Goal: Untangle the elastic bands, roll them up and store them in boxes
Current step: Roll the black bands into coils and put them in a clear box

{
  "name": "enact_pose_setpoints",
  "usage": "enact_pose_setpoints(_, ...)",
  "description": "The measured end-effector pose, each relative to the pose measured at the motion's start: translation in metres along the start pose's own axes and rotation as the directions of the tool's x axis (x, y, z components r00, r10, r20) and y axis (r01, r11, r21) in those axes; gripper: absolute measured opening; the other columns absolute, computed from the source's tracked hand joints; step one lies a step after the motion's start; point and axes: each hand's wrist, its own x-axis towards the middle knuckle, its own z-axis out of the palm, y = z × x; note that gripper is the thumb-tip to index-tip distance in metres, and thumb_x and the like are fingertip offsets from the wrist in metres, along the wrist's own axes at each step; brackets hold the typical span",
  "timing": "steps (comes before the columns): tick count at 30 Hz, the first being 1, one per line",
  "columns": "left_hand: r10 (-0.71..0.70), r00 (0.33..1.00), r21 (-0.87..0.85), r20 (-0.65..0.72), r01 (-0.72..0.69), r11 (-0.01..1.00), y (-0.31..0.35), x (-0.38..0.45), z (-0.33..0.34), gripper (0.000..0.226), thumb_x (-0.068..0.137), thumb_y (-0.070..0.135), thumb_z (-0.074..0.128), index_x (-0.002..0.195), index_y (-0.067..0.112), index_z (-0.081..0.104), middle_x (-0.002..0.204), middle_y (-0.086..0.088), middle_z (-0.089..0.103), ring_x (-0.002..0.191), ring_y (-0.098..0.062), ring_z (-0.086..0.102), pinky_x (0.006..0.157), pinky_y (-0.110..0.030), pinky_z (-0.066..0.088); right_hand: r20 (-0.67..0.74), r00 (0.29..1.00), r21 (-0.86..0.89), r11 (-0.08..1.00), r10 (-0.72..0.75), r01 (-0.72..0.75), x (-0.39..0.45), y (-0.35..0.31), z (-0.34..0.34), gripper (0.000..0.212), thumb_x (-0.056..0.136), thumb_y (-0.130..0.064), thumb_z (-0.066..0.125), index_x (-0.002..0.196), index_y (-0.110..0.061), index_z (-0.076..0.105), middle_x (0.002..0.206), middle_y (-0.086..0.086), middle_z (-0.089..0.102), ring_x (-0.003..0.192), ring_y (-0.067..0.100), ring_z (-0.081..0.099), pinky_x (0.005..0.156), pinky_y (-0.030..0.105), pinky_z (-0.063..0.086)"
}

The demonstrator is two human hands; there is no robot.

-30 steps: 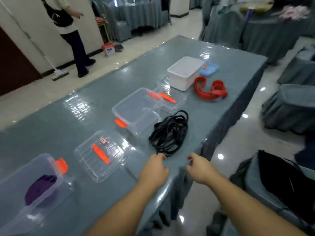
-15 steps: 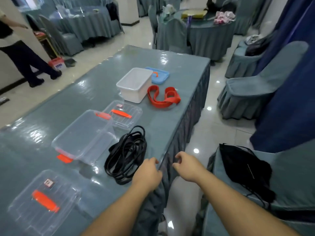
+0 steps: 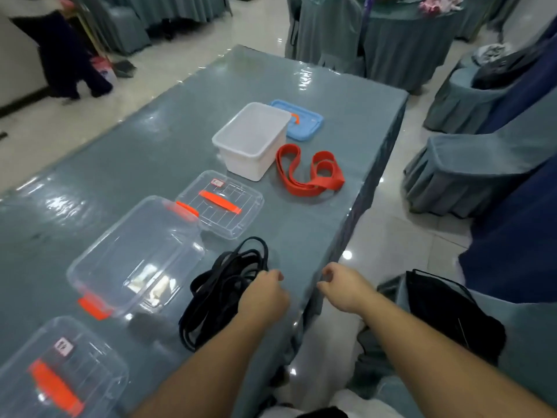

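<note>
A tangle of black elastic bands (image 3: 223,294) lies near the table's front edge. My left hand (image 3: 265,294) is over its right side with fingers loosely curled; no grip on a band shows. My right hand (image 3: 343,285) hangs at the table edge, fingers loosely curled and holding nothing. Beside the tangle stands an open clear box (image 3: 135,257) with orange latches, its clear lid (image 3: 220,203) just behind. Farther back a red elastic band (image 3: 310,173) lies looped beside a white box (image 3: 253,140), with a blue lid (image 3: 304,120) behind that.
Another clear lid (image 3: 57,375) with an orange handle lies at the bottom left. The table (image 3: 301,236) has a glossy grey-blue cover. A black bag (image 3: 446,312) sits on a covered chair at my right. A person (image 3: 60,55) stands at far left.
My view has swung right along the table, and the box with the purple band has left the view. Both hands have moved forward, the left one now over the black bands.
</note>
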Motion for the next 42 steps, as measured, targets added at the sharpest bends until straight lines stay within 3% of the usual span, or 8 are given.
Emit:
enact_pose_setpoints(11, -0.348, 0.924, -0.178, -0.162, 0.319, 0.931, -0.050, 0.018, -0.021, 0.035, 0.094, 0.031, 0.056, 0.128, 0.027, 0.062, 0.124, 0.005, 0.062, 0.103, -0.018, 0.064, 0.080, -0.032, 0.054, 0.245, 0.943, -0.169, 0.947, -0.226, 0.271, 0.109, -0.072, 0.008, 0.041, 0.101, -0.033, 0.056, 0.136, -0.012, 0.055, 0.136, 0.012, 0.065, 0.123, 0.032, 0.061, 0.100, 0.036, 0.049)
enact_pose_setpoints(18, -0.703, 0.613, -0.372, -0.361, 0.596, 0.711, -0.074, -0.006, -0.030, 0.040, 0.090, 0.017, 0.059, 0.130, 0.022, 0.060, 0.133, -0.005, 0.056, 0.121, -0.028, 0.054, 0.105, -0.041, 0.047, 0.431, 0.805, -0.240, 0.808, -0.408, 0.538, 0.152, -0.117, 0.007, 0.029, 0.097, -0.026, 0.059, 0.122, -0.011, 0.061, 0.125, 0.011, 0.069, 0.116, 0.033, 0.063, 0.092, 0.035, 0.049)
enact_pose_setpoints(22, -0.859, 0.474, -0.523, -0.195, 0.691, 0.500, -0.096, -0.023, -0.017, 0.058, 0.092, 0.016, 0.060, 0.149, 0.016, 0.049, 0.147, -0.014, 0.054, 0.134, -0.037, 0.050, 0.115, -0.042, 0.038, 0.492, 0.713, -0.217, 0.722, -0.500, 0.657, 0.161, -0.131, 0.010, 0.017, 0.092, -0.017, 0.057, 0.107, -0.010, 0.063, 0.112, 0.012, 0.069, 0.106, 0.034, 0.065, 0.087, 0.038, 0.052)
enact_pose_setpoints(25, -0.880, 0.472, -0.643, -0.056, 0.657, 0.394, -0.107, -0.035, -0.003, 0.050, 0.098, 0.023, 0.061, 0.146, 0.017, 0.053, 0.141, -0.013, 0.064, 0.129, -0.035, 0.060, 0.109, -0.039, 0.046, 0.545, 0.619, -0.173, 0.647, -0.566, 0.743, 0.161, -0.133, 0.018, 0.030, 0.087, -0.017, 0.056, 0.116, -0.015, 0.065, 0.123, 0.007, 0.067, 0.115, 0.030, 0.063, 0.095, 0.039, 0.053)
enact_pose_setpoints(28, -0.897, 0.436, -0.651, -0.075, 0.660, 0.375, -0.113, -0.042, 0.004, 0.042, 0.098, 0.019, 0.064, 0.139, 0.012, 0.059, 0.133, -0.011, 0.069, 0.122, -0.033, 0.065, 0.100, -0.034, 0.047, 0.582, 0.547, -0.144, 0.586, -0.601, 0.797, 0.156, -0.133, 0.031, 0.048, 0.092, -0.018, 0.058, 0.140, -0.015, 0.056, 0.145, 0.004, 0.054, 0.136, 0.026, 0.049, 0.111, 0.042, 0.045)
enact_pose_setpoints(33, -0.912, 0.400, -0.680, -0.087, 0.646, 0.348, -0.120, -0.047, 0.007, 0.022, 0.101, 0.020, 0.060, 0.115, 0.011, 0.074, 0.116, -0.013, 0.076, 0.110, -0.034, 0.069, 0.095, -0.036, 0.051, 0.631, 0.501, -0.169, 0.526, -0.592, 0.834, 0.146, -0.137, 0.050, 0.050, 0.098, -0.019, 0.055, 0.148, -0.016, 0.048, 0.152, 0.003, 0.044, 0.140, 0.025, 0.042, 0.111, 0.041, 0.045)
enact_pose_setpoints(36, -0.874, 0.485, -0.799, -0.030, 0.514, 0.313, -0.120, -0.052, 0.013, 0.020, 0.101, 0.030, 0.060, 0.106, 0.020, 0.076, 0.105, -0.002, 0.078, 0.102, -0.024, 0.071, 0.098, -0.038, 0.054, 0.588, 0.491, -0.198, 0.474, -0.642, 0.858, 0.140, -0.139, 0.054, 0.051, 0.099, -0.019, 0.055, 0.149, -0.016, 0.047, 0.152, 0.003, 0.042, 0.140, 0.026, 0.038, 0.112, 0.042, 0.044)
enact_pose_setpoints(42, -0.892, 0.451, -0.790, -0.018, 0.541, 0.289, -0.130, -0.044, 0.015, 0.030, 0.104, 0.031, 0.055, 0.129, 0.017, 0.063, 0.115, -0.007, 0.072, 0.109, -0.031, 0.068, 0.100, -0.037, 0.051, 0.640, 0.412, -0.253, 0.328, -0.649, 0.910, 0.136, -0.145, 0.064, 0.072, 0.097, -0.025, 0.054, 0.162, -0.032, 0.024, 0.172, -0.007, 0.018, 0.159, 0.024, 0.014, 0.126, 0.047, 0.025)
